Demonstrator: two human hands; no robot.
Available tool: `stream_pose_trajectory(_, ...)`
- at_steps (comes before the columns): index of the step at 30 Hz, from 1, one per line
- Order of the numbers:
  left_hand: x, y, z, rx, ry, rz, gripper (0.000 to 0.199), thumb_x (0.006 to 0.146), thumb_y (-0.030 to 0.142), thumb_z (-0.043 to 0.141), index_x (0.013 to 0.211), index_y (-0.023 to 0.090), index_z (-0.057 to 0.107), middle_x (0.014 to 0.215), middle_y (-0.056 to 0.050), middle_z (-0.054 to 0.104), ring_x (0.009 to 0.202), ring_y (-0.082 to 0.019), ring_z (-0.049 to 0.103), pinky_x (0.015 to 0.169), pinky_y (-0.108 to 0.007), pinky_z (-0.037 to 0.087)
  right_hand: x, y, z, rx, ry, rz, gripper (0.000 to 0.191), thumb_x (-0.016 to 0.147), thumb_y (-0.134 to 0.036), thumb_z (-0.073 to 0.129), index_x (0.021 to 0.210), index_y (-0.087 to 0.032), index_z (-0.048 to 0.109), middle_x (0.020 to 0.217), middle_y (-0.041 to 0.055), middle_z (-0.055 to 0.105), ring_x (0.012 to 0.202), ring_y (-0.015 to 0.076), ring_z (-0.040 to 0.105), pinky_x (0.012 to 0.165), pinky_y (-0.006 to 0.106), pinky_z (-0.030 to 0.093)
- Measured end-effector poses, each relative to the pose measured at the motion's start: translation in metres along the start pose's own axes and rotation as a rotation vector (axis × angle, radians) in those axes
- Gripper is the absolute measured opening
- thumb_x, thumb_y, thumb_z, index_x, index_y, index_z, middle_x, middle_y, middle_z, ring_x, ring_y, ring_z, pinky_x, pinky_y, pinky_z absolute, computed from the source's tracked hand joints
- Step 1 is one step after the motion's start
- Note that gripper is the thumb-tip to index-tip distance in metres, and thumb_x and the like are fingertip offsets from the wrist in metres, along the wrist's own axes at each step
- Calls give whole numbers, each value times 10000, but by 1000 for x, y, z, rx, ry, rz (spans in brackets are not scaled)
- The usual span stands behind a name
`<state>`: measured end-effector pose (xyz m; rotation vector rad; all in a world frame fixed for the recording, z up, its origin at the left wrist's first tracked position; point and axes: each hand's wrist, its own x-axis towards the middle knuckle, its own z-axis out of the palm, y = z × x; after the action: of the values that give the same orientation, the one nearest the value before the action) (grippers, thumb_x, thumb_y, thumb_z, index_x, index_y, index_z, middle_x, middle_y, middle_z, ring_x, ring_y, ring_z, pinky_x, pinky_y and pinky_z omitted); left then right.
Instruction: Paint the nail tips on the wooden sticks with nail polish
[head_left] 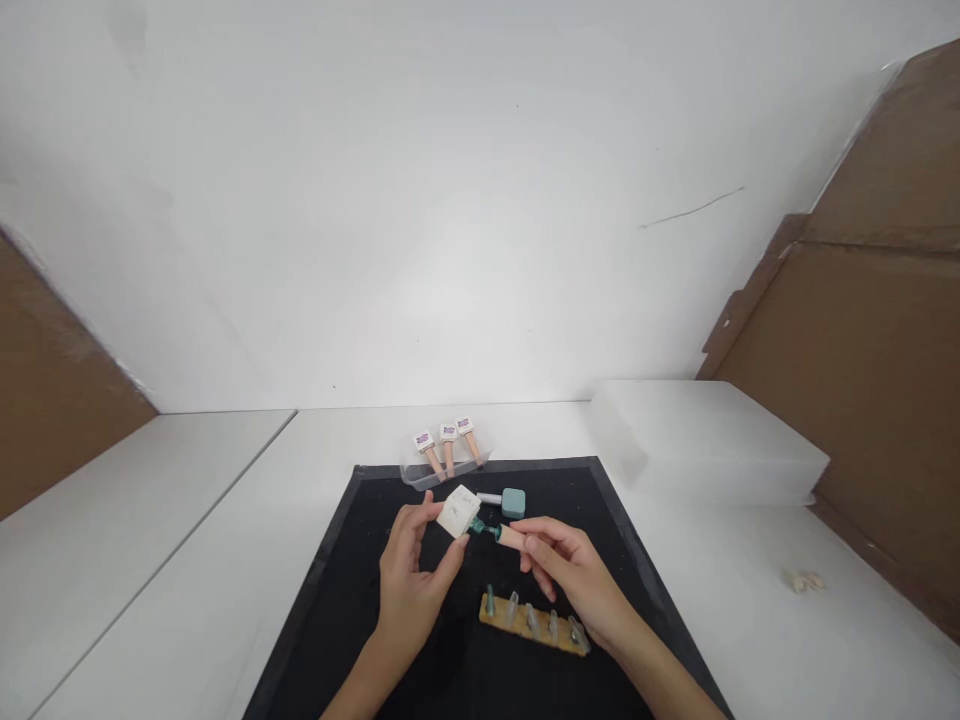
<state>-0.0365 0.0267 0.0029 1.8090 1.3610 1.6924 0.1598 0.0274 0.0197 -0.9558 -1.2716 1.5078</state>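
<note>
The bottle [459, 511] is held tilted above the mat [330, 590], its white square face turned up; the cap [512, 538] is off, and its brush [490, 530] lies in line with the green neck (whether the bristle end sits just inside or just clear of it is too small to tell); on the strip [519, 629], nearer the person, stand five nail tips, of which the green tip [490, 600] at the left end looks coated, while the four clear tips [532, 622] to its right look uncoated; so, as far as shows, the bottle is open, one tip seems done and four seem left, with the bottle not yet closed; the left hand [409, 575] grips the bottle in a pinch, thumb and fingers parted only by its width; the right hand [566, 560] has a narrower pinch, thumb and fingers closed around the peach cap; just beyond the hands lies a teal bottle [514, 503] with a white handle, on the mat; farther off, a clear tray [409, 477] overlapping the mat's far edge holds three bottles [448, 433] with peach caps; a white block [712, 440] stands well apart at the right, with a pale scrap [803, 580] nearer the person.
</note>
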Motion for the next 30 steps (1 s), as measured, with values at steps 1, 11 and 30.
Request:
stream_pose_trajectory(1,1,0,0,-32,15,-24,226,764,215,618,977,232,544,925,-28,542,1151,-236,520,903,-323,478,0,-1,0,9,5,-5,364,779,-468,619,957,-158,690,611,-18,566,388,50,365,395,198,276)
stream_pose_trajectory(11,5,-2,4,-162,73,-143,233,752,275,640,960,210,559,963,-30,542,994,-175,573,889,-303,486,-2,-6,2,35,35,-21,368,776,-471,615,933,-148,694,579,-26,544,398,59,370,397,201,290)
stream_pose_trajectory(30,2,3,4,-198,-9,-224,233,740,293,644,935,194,564,946,-47,578,963,-191,597,882,-334,495,-1,-1,-1,-62,128,-78,322,713,-431,685,905,-174,720,534,-43,483,421,85,433,376,198,352)
